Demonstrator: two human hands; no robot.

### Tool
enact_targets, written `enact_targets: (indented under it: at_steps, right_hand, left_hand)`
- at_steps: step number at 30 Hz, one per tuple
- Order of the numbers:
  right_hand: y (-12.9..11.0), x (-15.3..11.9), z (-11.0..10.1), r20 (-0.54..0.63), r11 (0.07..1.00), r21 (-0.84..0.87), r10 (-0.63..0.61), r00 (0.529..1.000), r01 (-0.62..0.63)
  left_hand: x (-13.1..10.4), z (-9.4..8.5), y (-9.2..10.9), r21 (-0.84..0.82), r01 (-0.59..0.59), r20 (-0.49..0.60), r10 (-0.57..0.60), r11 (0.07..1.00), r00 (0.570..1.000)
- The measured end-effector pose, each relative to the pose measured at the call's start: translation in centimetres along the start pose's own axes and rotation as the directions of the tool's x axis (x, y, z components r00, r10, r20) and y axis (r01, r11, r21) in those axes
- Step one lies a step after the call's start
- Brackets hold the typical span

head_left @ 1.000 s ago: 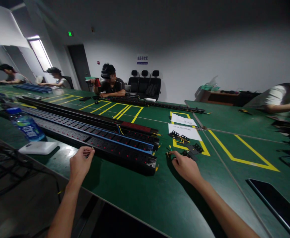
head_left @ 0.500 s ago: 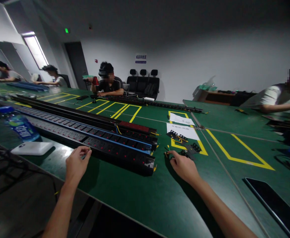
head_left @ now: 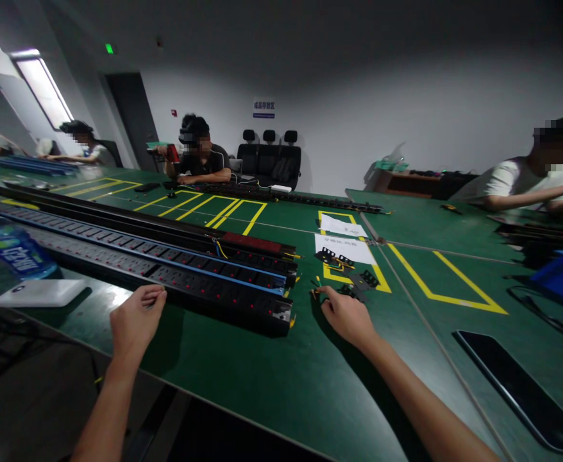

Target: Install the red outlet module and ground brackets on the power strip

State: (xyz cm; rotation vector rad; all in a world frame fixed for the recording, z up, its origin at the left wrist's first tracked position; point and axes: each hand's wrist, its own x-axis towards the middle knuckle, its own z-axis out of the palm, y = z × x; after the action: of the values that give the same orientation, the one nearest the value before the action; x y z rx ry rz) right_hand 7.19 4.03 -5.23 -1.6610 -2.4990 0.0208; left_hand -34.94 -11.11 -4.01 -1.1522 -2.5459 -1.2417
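My left hand (head_left: 136, 321) is closed in a pinch beside the near edge of a long black power strip (head_left: 209, 292). Whatever sits between its fingertips is too small to make out. My right hand (head_left: 351, 319) reaches past the strip's right end, its index finger stretched out and its other fingers curled. That fingertip touches some small brass-coloured pieces (head_left: 315, 294) on the green table. Black metal brackets (head_left: 361, 281) lie just beyond the right hand. Yellow-green wire ends (head_left: 292, 319) stick out of the strip's end.
More long black housings (head_left: 132, 215) lie behind the strip. A drink bottle (head_left: 19, 250) and a white power bank (head_left: 41, 292) are at left. A dark phone (head_left: 517, 385) lies at right. Paper sheets (head_left: 346, 248) rest on yellow tape. Co-workers sit across the table and at both sides.
The whole view has shifted, so the scene appears farther left and slightly higher. Both hands keep nearly the same places by the strip and the small pieces.
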Motion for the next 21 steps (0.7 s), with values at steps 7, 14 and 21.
enact_targets:
  at_steps: [7, 14, 21]
  right_hand:
    - [-0.1, 0.0, -0.1, 0.011, 1.000, -0.002, 0.014, 1.000, -0.014]
    - [-0.2, 0.1, -0.3, 0.015, 1.000, 0.002, 0.018, 1.000, -0.018]
    - [-0.3, -0.1, -0.5, 0.017, 1.000, 0.014, 0.018, 1.000, -0.018]
  left_hand:
    - [-0.1, -0.5, 0.7, -0.028, -0.013, 0.004, 0.013, 1.000, 1.000]
    - [1.1, 0.4, -0.8, -0.133, 0.027, 0.009, -0.026, 0.991, 1.000]
    - [0.9, -0.1, 0.1, -0.106, -0.001, -0.023, -0.002, 0.994, 1.000]
